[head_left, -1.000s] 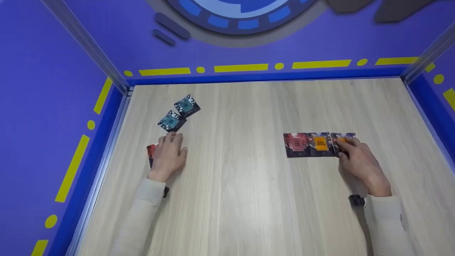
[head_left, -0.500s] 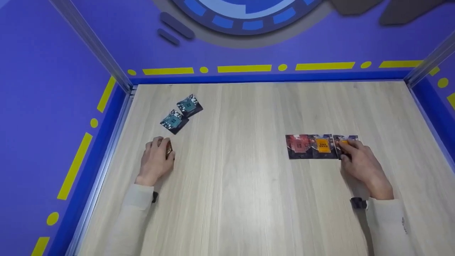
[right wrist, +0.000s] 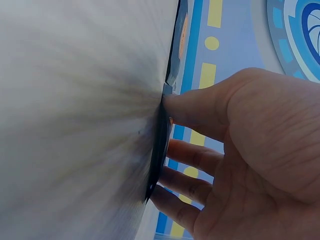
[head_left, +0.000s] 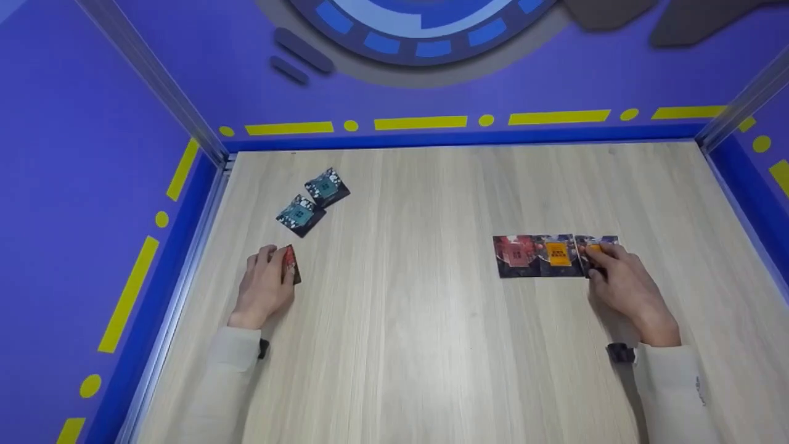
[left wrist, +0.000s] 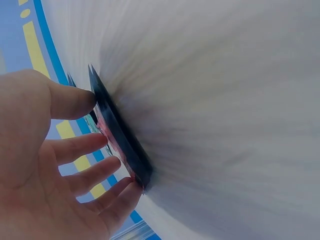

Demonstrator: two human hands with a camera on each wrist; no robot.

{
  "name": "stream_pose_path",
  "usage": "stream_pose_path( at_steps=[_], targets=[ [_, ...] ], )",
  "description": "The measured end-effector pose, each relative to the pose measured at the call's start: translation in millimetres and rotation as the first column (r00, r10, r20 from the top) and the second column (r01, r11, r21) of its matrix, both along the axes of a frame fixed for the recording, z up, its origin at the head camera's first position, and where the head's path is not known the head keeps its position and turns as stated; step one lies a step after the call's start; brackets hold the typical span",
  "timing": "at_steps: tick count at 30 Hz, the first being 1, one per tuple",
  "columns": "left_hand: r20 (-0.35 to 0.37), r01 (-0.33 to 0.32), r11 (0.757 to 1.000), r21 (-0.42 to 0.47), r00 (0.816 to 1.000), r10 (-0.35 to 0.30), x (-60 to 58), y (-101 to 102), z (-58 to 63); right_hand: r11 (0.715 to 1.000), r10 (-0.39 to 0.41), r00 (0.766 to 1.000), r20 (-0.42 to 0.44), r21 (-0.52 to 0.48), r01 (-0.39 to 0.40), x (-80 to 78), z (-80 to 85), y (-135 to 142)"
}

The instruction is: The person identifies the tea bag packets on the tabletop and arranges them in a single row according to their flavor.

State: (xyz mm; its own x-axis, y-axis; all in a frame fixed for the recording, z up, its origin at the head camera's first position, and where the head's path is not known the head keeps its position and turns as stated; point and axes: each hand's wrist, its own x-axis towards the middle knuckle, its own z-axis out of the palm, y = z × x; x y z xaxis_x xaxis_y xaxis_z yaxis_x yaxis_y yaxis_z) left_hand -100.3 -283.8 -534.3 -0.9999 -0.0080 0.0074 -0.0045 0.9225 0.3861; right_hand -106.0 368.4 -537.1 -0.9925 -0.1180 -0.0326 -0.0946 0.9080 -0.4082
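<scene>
In the head view, my left hand (head_left: 264,287) grips a small flat square packet with a red and dark face (head_left: 292,265). The left wrist view shows that packet's dark underside (left wrist: 125,137), with the thumb at one end and fingertips along the other edge. At the right, a red packet (head_left: 516,256) and an orange packet (head_left: 558,254) lie side by side. Another orange packet (head_left: 601,240) ends this row, held by my right hand (head_left: 632,293), which covers much of it. From the right wrist, its dark edge (right wrist: 159,145) appears between thumb and fingers, close to the tabletop.
Two teal packets, one nearer (head_left: 298,216) and one farther (head_left: 327,187), lie at an angle beyond my left hand, their corners meeting. Blue walls (head_left: 431,95) border the pale wooden table (head_left: 394,296) at the back and sides. Each wrist wears a dark strap.
My left hand has drawn back toward me and slightly left, away from the teal packets, and the red packet now shows at its thumb side. My right hand stays on the orange packet.
</scene>
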Motion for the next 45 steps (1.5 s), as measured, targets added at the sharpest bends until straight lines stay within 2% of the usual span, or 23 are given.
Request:
stream_pose_path(
  at_steps=[6, 11, 24, 33, 45],
  targets=[
    [0.022, -0.004, 1.000, -0.001, 1.000, 0.004, -0.4, -2, 1.9, 1.000, -0.007, 1.000, -0.004, -0.006, 0.007, 0.7, -0.1, -2],
    [0.040, -0.011, 1.000, -0.007, 0.999, 0.011, 3.9, -3, 1.4, 1.000, -0.004, 1.000, 0.001, -0.006, 0.004, 1.0, 0.8, -2],
    [0.071, -0.015, 1.000, 0.002, 0.997, 0.015, 8.6, 3, -1.0, 1.000, 0.010, 1.000, 0.021, 0.004, -0.010, -0.4, -0.2, -2],
    [0.024, 0.039, 0.999, -0.002, 0.999, -0.039, 0.3, 22, -5.7, 1.000, 0.000, 0.999, 0.042, 0.000, 0.000, -0.1, 2.7, 1],
    [0.031, 0.105, 0.994, -0.006, 0.994, -0.105, -6.7, 53, -5.5, 1.000, -0.003, 0.998, 0.056, 0.003, 0.003, -0.8, 0.6, 3]
  ],
)
